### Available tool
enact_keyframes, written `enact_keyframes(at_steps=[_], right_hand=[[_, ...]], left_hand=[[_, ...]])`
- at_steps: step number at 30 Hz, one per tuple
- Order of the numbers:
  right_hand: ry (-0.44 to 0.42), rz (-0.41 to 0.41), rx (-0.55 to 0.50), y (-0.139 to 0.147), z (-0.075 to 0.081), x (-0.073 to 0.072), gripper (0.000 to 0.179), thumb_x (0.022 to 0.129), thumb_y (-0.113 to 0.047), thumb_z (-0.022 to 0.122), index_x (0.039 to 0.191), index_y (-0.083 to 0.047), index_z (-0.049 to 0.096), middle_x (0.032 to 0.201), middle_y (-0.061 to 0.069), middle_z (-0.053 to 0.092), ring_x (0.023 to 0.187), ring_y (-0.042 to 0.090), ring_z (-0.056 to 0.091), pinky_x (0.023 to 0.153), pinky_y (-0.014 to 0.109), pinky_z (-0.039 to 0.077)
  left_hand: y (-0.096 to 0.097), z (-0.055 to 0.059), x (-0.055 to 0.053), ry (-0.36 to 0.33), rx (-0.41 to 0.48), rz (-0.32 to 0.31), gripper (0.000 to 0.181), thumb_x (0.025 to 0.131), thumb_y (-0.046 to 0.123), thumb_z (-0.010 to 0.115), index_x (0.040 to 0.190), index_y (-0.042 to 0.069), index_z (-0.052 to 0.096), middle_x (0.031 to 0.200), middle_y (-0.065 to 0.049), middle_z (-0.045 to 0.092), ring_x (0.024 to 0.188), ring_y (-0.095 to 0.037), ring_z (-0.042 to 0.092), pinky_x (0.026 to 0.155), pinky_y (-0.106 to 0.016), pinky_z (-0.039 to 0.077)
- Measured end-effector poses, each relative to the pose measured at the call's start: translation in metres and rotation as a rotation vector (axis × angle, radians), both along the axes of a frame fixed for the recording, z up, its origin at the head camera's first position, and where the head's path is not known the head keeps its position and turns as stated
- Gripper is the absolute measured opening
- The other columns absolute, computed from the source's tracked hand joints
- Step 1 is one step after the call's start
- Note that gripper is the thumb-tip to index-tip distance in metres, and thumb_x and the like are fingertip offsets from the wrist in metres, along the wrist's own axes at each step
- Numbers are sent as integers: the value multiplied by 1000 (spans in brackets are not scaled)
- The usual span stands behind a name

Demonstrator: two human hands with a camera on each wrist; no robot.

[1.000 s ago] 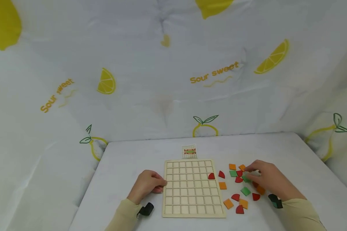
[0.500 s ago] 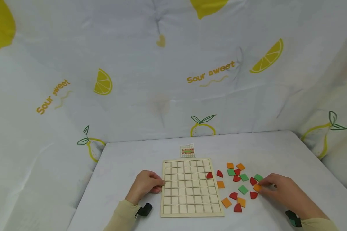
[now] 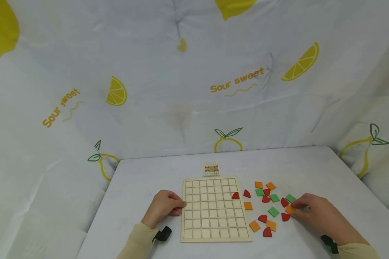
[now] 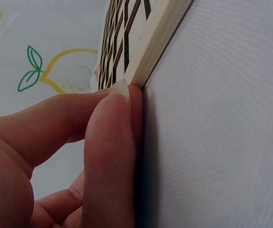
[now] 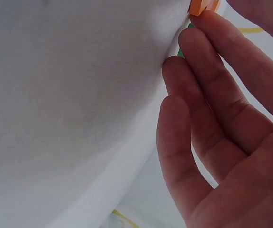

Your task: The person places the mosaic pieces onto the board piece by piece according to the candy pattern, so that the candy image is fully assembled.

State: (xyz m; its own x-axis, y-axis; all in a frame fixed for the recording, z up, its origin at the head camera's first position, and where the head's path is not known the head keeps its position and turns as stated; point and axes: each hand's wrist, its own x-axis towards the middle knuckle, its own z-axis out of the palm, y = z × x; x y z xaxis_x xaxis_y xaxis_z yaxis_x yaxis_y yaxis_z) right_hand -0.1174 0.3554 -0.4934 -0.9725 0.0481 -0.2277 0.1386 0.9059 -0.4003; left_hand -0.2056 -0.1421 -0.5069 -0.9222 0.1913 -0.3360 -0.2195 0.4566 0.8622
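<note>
A pale wooden grid board (image 3: 210,239) lies on the table, with one red quarter-circle tile (image 3: 235,195) in a cell at its right side. My left hand (image 3: 166,205) holds the board's left edge; in the left wrist view, thumb and index finger (image 4: 110,137) meet at the rim. Off to the right, my right hand (image 3: 321,215) pinches an orange square tile (image 3: 290,209) between thumb and index finger. That tile also shows at the top of the right wrist view, where the other fingers lie loosely bent. A green tile (image 3: 290,198) and a red tile (image 3: 284,202) lie right beside it.
Several loose red, orange and green tiles, such as a green square (image 3: 273,212), lie between board and right hand. A small card (image 3: 211,168) with a printed grid pattern stands behind the board. White lemon-print cloth (image 3: 181,118) hangs at the table's back.
My right hand has moved right and toward me, from the upper tiles to the orange tile it now pinches. My left hand stays at the board's edge. The head view shifted slightly.
</note>
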Motion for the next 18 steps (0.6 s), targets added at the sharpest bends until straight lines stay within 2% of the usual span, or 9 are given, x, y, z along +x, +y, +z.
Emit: enact_keyframes(at_steps=[6, 13, 18], right_hand=[[-18, 6, -9, 3, 4, 1, 36, 86, -33, 92, 109, -7, 81, 102, 0, 73, 96, 23, 65, 92, 58, 62], [3, 8, -16, 5, 4, 3, 33, 86, -27, 91, 110, -7, 81, 102, 0, 74, 96, 23, 66, 92, 58, 62], [18, -9, -19, 10, 5, 3, 35, 88, -29, 91, 112, -6, 80, 104, 3, 75, 98, 26, 66, 91, 59, 62]], left_hand=[[-2, 1, -1, -4, 0, 3, 20, 86, 20, 89, 93, 5, 78, 76, -4, 77, 63, -9, 71, 64, -25, 64], [-1, 2, -1, 0, -6, 18, 21, 85, 20, 90, 94, 4, 78, 80, -5, 77, 65, -10, 72, 65, -25, 64], [1, 3, 0, 4, -29, 17, 21, 86, 20, 90, 93, 6, 78, 78, -5, 77, 66, -11, 73, 65, -26, 64]])
